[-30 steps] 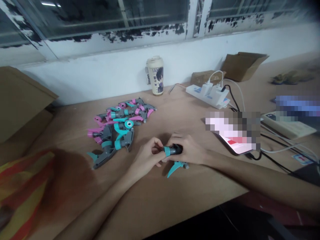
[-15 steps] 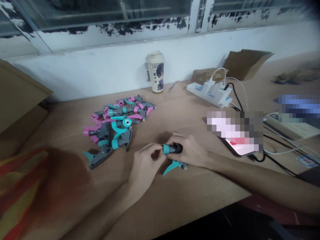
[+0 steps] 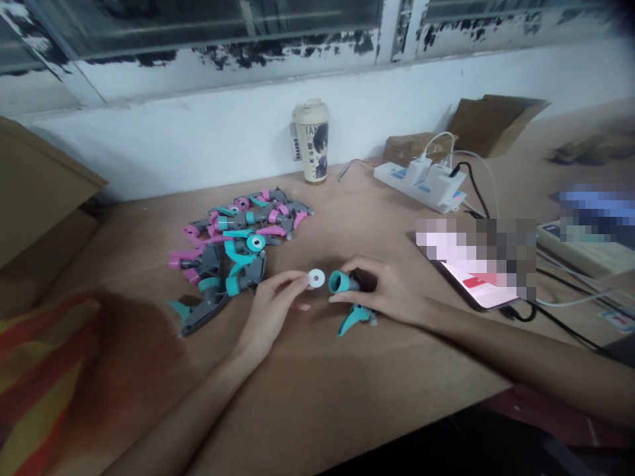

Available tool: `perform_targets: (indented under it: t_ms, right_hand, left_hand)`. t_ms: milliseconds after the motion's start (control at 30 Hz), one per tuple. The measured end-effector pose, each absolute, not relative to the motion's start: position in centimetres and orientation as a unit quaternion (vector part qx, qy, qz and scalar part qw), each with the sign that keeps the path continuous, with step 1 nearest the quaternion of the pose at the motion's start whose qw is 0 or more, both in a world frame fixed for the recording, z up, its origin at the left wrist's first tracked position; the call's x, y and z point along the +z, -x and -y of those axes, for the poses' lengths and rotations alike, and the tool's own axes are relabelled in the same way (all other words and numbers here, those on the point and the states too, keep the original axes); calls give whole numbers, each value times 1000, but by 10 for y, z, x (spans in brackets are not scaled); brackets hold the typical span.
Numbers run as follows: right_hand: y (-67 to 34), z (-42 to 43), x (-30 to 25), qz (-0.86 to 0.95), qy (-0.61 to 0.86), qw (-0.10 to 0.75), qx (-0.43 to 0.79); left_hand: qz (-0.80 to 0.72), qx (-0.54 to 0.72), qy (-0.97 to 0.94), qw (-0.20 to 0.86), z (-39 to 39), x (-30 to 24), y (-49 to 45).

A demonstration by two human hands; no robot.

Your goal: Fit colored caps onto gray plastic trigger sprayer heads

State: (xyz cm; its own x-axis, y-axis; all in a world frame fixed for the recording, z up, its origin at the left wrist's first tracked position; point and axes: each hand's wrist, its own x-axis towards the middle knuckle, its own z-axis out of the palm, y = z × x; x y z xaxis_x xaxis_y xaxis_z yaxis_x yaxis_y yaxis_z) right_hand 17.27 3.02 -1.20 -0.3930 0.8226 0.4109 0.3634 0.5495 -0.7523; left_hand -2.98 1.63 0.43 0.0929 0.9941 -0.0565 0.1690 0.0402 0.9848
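Between the thumb and fingers of my left hand [image 3: 278, 301] is a small white washer [image 3: 316, 278] with a hole in its middle. My right hand [image 3: 389, 287] grips a grey spray trigger head [image 3: 354, 284] with a teal collar and a teal lever. The collar's open threaded end faces left, toward the washer, and a small gap separates them. Part of the grey body is hidden behind the right fingers. Left of my hands lies a pile of similar spray trigger heads [image 3: 211, 304], grey with teal or pink parts.
A tumbler [image 3: 313, 149] stands by the wall. A power strip [image 3: 417, 187] with chargers and cables sits at the back right, near a phone [image 3: 461, 268]. Cardboard [image 3: 44, 192] stands at the left, above a red and yellow item [image 3: 44, 377].
My left hand has drawn away to the left from the collar, and the white washer now shows in its fingers. The trigger head has turned slightly, so the collar's opening is visible.
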Motion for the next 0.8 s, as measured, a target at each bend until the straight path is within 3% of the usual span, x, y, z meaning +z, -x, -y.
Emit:
perform_targets:
  t_ms: [133,533,800]
  right_hand:
    - [-172,-34,-16,792,314,435,293]
    - [-174,-34,-21,808,265,426,308]
    - [-172,-31,-21,794,266,453,304]
  left_hand:
    - [-486,396,-579,521,-14,7,30]
    - [-484,399,-584,515,0,7,18]
    - [-482,434,-680,342,5,-1,17]
